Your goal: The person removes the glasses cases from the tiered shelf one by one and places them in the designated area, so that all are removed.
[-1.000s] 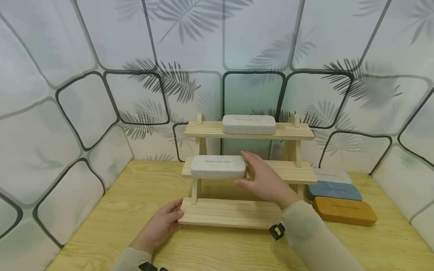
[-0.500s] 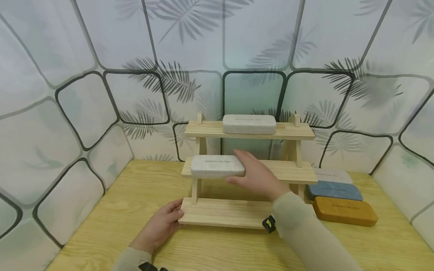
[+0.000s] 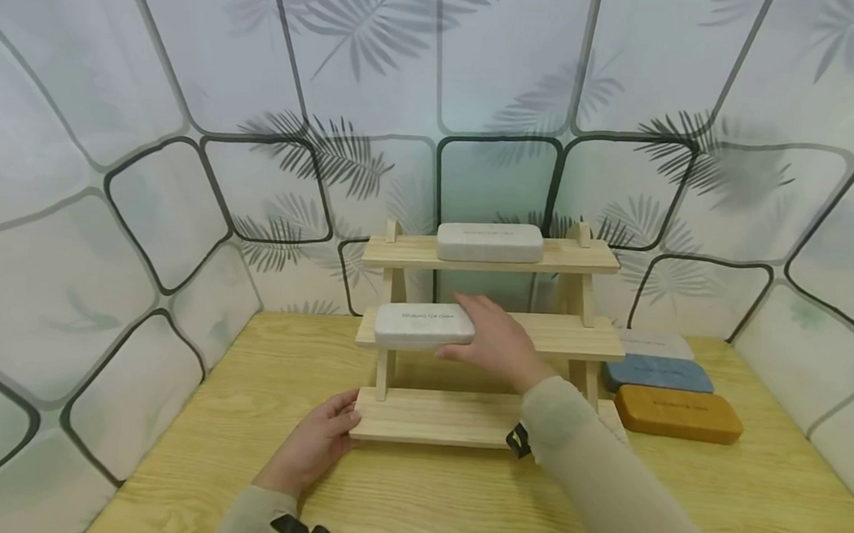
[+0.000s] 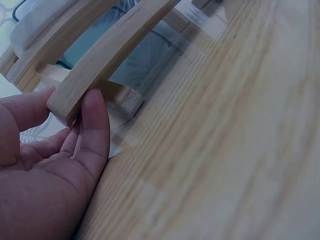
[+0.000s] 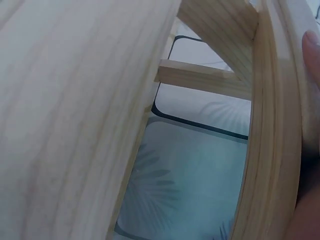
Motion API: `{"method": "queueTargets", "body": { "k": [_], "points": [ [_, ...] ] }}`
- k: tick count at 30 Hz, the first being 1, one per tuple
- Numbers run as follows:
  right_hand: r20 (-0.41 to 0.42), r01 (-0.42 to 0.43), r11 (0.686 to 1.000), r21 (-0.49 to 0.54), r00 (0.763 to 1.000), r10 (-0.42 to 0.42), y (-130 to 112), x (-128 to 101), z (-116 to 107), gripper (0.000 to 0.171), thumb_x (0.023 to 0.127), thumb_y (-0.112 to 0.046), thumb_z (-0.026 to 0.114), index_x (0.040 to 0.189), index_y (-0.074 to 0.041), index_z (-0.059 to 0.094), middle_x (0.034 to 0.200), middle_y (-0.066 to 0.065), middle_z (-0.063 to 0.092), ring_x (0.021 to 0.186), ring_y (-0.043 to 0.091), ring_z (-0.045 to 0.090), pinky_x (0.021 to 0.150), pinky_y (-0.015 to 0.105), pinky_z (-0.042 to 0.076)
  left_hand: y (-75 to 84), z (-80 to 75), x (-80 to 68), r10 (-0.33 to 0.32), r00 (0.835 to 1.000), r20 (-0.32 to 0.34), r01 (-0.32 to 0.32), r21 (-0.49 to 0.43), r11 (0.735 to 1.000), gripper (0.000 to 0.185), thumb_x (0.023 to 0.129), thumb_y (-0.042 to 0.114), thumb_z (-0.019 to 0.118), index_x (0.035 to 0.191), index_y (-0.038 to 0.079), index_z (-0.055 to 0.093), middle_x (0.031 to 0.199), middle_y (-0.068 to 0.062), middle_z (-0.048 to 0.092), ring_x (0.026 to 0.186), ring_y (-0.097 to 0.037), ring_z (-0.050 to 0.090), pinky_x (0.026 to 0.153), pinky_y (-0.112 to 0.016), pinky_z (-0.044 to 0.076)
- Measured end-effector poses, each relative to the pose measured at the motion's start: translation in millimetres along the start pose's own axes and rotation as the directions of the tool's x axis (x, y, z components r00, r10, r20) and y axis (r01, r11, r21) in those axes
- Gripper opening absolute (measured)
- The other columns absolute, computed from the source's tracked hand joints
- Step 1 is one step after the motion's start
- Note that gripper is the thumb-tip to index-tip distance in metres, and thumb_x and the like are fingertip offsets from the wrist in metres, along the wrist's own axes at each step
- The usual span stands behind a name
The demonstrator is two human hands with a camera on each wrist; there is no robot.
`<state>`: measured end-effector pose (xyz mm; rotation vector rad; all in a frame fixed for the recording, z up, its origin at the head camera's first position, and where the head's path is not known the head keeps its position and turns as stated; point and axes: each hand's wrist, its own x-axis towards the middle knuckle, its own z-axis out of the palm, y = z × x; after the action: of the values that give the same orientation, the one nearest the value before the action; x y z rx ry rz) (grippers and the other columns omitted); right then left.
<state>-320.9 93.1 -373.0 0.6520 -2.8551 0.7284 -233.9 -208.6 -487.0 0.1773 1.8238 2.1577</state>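
Note:
A three-tier wooden stand [image 3: 425,417] stands on the table. On the left part of its middle shelf lies a white oblong case [image 3: 423,325] with printed letters, perhaps a glasses case. My right hand [image 3: 492,340] grips the right end of this case, thumb in front and fingers behind. My left hand [image 3: 317,443] holds the left end of the bottom shelf; in the left wrist view its fingers pinch the board's end [image 4: 85,75]. The right wrist view shows mostly shelf boards [image 5: 275,125], with a bit of the right thumb [image 5: 312,55] at the edge.
A second white case [image 3: 490,243] lies on the top shelf. Right of the stand, an orange case [image 3: 678,414], a blue case [image 3: 658,374] and a pale case [image 3: 657,346] lie in a row on the wooden table [image 3: 412,502]. Patterned cloth [image 3: 381,52] surrounds the table.
My right hand has slid left over the right end of the white case and now covers more of it. The case stays nearly in place. My left hand keeps its hold.

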Motion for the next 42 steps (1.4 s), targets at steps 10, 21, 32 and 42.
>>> {"method": "queueTargets", "body": {
  "k": [10,21,32,42],
  "points": [
    [-0.059,0.012,1.0,-0.013,0.998,-0.012,-0.6,-1.9,2.2,0.099,0.074,-0.072,0.076,0.151,-0.016,0.048,0.142,0.005,0.054,0.125,0.026,0.053,0.104,0.049,0.043,-1.2,-0.1,1.0,0.002,1.0,-0.013,-0.002,-0.001,1.0,0.061,0.108,0.011,0.047,0.157,-0.008,0.015,0.159,-0.034,0.021,0.139,-0.041,0.038,0.104,-0.039,0.046],
    [-0.085,0.026,0.999,-0.028,0.996,-0.029,-0.8,2.1,6.6,0.097,0.073,-0.079,0.069,0.147,-0.019,0.052,0.135,0.001,0.058,0.119,0.022,0.056,0.1,0.046,0.046,-0.9,-2.3,-0.1,0.01,1.0,-0.023,-0.01,0.001,1.0,0.059,0.108,0.009,0.046,0.157,-0.008,0.016,0.158,-0.033,0.024,0.137,-0.04,0.04,0.101,-0.036,0.047],
    [-0.093,0.029,0.999,-0.02,0.995,-0.031,1.4,-1.0,3.8,0.091,0.077,-0.075,0.07,0.145,-0.017,0.053,0.137,0.002,0.056,0.122,0.022,0.054,0.102,0.047,0.045,-1.4,-2.0,2.1,0.007,1.0,-0.018,-0.007,0.001,1.0,0.061,0.108,0.009,0.046,0.158,-0.008,0.015,0.159,-0.032,0.023,0.138,-0.039,0.038,0.102,-0.036,0.046],
    [-0.115,0.056,0.998,-0.015,0.992,-0.058,6.8,-6.9,7.5,0.084,0.083,-0.062,0.075,0.147,-0.014,0.051,0.142,0.006,0.054,0.127,0.026,0.052,0.104,0.05,0.044,-2.3,-2.2,0.2,-0.009,1.0,-0.012,0.009,0.008,1.0,0.06,0.109,0.011,0.045,0.158,-0.006,0.016,0.158,-0.032,0.025,0.137,-0.037,0.04,0.104,-0.037,0.045]
  ]
}}
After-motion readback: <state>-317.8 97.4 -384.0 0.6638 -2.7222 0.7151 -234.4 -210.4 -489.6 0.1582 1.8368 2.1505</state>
